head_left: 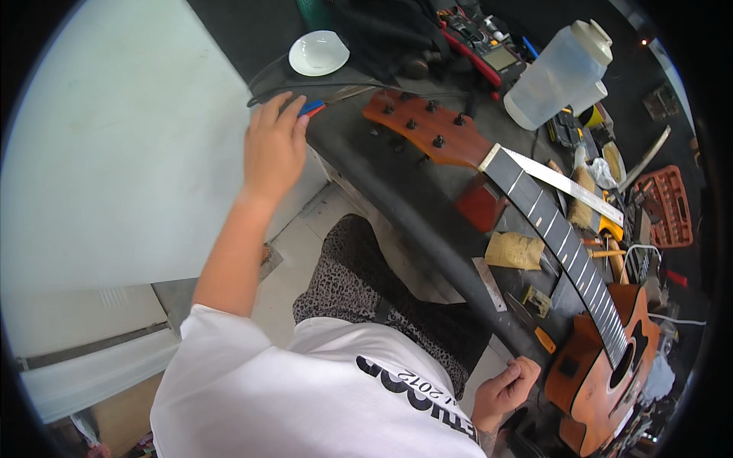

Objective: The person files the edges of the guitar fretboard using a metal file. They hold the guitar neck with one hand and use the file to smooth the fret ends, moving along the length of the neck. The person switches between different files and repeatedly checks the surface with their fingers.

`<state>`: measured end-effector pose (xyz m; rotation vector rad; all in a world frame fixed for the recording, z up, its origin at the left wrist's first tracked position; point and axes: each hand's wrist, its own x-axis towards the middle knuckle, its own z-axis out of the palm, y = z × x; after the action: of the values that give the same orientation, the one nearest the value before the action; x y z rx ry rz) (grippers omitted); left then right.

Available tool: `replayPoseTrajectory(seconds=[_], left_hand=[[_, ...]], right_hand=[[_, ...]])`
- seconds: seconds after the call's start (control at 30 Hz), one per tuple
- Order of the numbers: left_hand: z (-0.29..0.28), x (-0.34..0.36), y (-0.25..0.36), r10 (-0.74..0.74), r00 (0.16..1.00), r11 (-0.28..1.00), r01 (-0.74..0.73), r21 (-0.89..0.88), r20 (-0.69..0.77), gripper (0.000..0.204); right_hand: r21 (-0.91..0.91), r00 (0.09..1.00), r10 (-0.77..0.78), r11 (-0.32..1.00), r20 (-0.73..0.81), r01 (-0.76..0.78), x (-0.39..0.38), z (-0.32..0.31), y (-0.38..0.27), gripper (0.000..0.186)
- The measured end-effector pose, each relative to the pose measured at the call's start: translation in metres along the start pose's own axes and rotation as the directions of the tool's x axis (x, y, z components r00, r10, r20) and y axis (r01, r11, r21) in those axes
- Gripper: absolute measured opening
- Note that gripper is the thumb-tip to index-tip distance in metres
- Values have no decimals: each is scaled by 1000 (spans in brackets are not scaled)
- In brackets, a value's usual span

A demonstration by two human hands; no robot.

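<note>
My left hand reaches to the far left edge of the dark bench. Its thumb and fingers close round the end of a slim tool with a blue and red handle, whose metal end points right. My right hand is curled into a loose fist by the bench's near edge, with nothing visible in it. Beside it an acoustic guitar lies face up. The dark fretboard runs up to a brown headstock with black tuning posts and no strings visible. A metal straightedge lies along the neck.
A white dish and a black cable lie beyond my left hand. Farther right are a translucent jug, a multimeter, a brush and a red tool case. A ruler and an orange-handled knife lie near the front edge.
</note>
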<state>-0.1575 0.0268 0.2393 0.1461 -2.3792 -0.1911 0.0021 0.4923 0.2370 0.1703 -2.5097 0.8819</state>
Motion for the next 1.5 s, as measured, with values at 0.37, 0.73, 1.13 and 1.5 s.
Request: replayPoseTrajectory(seconds=[0.37,0.73,1.13,1.5], left_hand=[[1,35,-25,-124,914,992,117,41,386,23],[-125,-56,36,-446,751,874,483,56,486,23],[-125,-5,280,-115,439,-402,800,-446,891,29],[-138,16,351,124,346,-846,526,-83,930,16]], right_hand=[[33,969,-118,993,217,114,31,-1,-30,21],[300,724,-263,951,637,81,160,-43,-61,26],[425,514,-135,753,847,-503,240,-10,-105,34],[392,400,-35,287,916,-874,254,-68,-52,30]])
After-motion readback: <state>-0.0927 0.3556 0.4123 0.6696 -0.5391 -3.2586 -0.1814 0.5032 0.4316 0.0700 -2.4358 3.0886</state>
